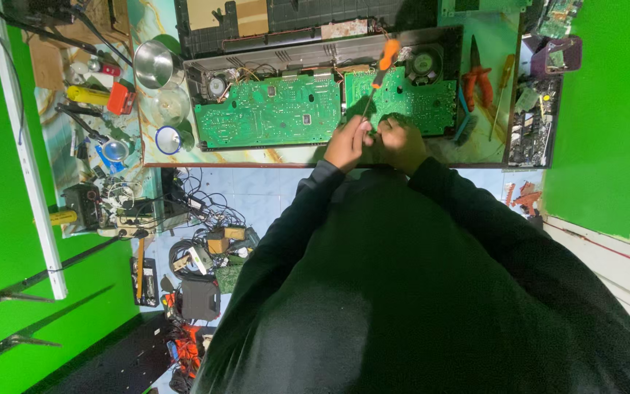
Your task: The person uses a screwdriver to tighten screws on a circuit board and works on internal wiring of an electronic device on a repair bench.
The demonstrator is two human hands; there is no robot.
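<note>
Fingers (362,131) of the left hand (348,144) are pinching the thin shaft of an orange-handled screwdriver (380,69), which is leaning over the right green circuit board (410,98). Beside it, the right hand (401,142) is curling closed at that board's near edge; what it is gripping is hidden. Red pliers (477,82) are lying right of the board on the bench (286,155).

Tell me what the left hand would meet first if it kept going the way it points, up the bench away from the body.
Probably the large green circuit board in the opened casing: the left hand is at its near edge, beside the screwdriver. Depth is unclear, so it may already touch.
</note>
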